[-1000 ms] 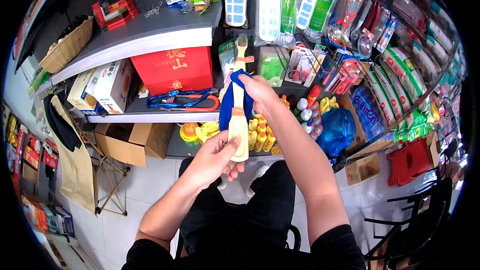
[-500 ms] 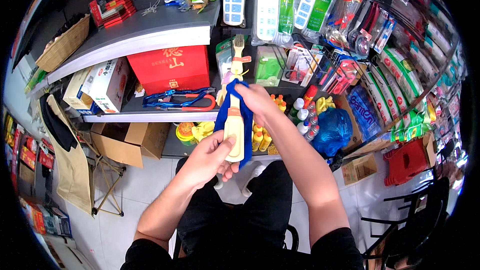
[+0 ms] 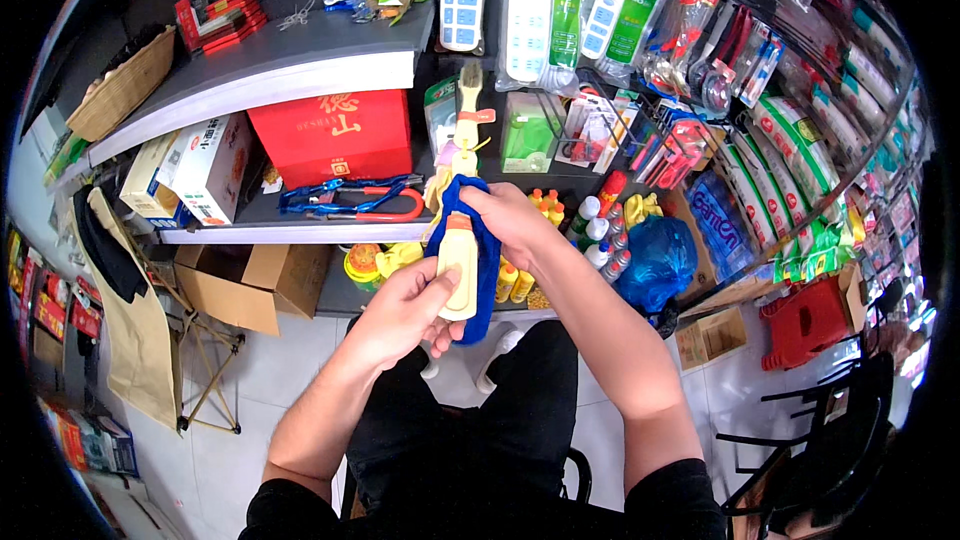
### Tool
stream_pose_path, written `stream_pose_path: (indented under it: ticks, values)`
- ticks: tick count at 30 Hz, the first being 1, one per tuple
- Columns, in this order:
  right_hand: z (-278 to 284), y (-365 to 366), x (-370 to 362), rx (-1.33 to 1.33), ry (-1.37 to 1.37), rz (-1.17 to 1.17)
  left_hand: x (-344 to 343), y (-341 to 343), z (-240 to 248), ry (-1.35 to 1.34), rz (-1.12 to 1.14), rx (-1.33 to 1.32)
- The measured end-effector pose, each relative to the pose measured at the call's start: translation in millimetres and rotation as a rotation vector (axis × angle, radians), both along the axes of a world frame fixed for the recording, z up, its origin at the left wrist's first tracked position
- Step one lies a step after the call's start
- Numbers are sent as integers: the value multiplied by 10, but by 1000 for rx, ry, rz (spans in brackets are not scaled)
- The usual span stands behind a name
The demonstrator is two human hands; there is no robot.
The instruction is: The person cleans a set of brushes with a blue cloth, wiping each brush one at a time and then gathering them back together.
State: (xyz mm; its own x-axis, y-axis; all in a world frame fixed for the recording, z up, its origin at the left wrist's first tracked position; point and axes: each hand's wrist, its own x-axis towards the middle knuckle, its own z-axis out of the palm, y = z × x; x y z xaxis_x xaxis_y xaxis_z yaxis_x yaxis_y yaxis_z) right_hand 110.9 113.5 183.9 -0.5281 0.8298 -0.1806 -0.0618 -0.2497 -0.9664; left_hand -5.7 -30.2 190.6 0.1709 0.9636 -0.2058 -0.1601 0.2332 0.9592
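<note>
The brush [image 3: 459,275] is held in the air, out past the right end of the shelf [image 3: 290,234] front edge, its bristles pointing away toward the hanging power strips [image 3: 462,2]. The hands are near each other but apart: the left hand [image 3: 400,312] pinches the broad lower end, thumb on top, while the right hand [image 3: 505,220] grips a blue cloth [image 3: 487,285] wrapped around the middle, one end hanging beside the handle. The step in hand looks like wiping the handle down. If so, the next move calls for a firm left pinch, so the brush does not twist, and a snug right grip sliding lengthwise; fingers under the handle are partly hidden.
</note>
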Motion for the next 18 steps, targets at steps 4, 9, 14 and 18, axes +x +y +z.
stream_pose_path:
  ticks: [4,9,14,18]
  values:
    - [-36,281,-88,4,1,-56,67,12,14,22,13,24]
    - [-82,548,-230,-48,26,-125,34,15,-79,36,50,14]
    - [5,173,-50,-97,-65,70,-72,-7,-47,53,76,24]
    - [-15,-41,-37,-77,4,80,-132,-9,-93,25,64,37]
